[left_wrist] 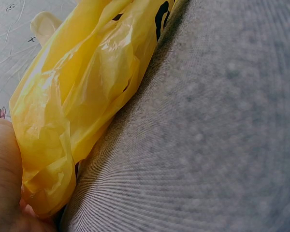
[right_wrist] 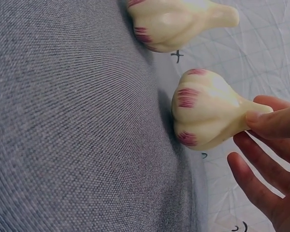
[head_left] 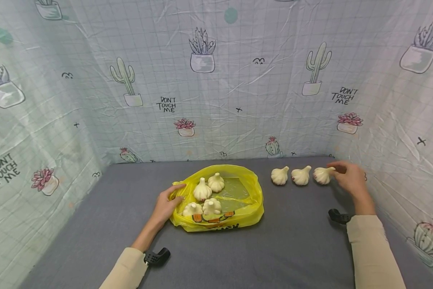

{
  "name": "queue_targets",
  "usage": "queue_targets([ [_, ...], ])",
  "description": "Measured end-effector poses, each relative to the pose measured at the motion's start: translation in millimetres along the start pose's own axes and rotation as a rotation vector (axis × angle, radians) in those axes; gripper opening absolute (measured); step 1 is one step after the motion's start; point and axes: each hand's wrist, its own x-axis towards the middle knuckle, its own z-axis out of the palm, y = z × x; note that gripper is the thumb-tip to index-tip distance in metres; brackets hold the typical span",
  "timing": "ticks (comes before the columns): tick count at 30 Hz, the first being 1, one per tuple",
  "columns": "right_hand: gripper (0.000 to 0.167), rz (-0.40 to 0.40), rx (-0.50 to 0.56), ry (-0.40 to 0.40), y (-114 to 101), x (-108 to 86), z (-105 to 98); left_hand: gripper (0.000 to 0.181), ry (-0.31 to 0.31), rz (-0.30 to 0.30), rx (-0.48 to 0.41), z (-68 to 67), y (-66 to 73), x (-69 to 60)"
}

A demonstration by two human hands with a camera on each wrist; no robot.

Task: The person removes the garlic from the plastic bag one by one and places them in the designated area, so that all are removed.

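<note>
A yellow plastic bag [head_left: 254,214], its mouth open upward, holds several garlic bulbs [head_left: 202,190]. My left hand [head_left: 164,205] grips the bag's left edge; in the left wrist view the crumpled yellow plastic [left_wrist: 96,87] lies against the thumb side of that hand [left_wrist: 5,179]. At the right my right hand [head_left: 350,180] pinches the stem of the rightmost bulb [head_left: 322,176]. The right wrist view shows thumb and finger of the hand [right_wrist: 280,159] on the stem of this bulb [right_wrist: 208,111], which has purple streaks and sits at the grey cloth.
Two more garlic bulbs [head_left: 279,176] [head_left: 301,176] stand in a row left of the pinched one. Grey cloth [head_left: 274,257] covers the table. Patterned sheets [head_left: 230,88] hang behind it and along both sides.
</note>
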Motion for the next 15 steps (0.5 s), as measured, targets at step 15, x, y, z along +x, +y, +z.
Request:
queue_targets([
  [15,0.029,0.01,0.009,-0.003,-2.2,0.4,1.6,0.044,0.006,-0.001,0.018,-0.4,0.7,-0.2],
])
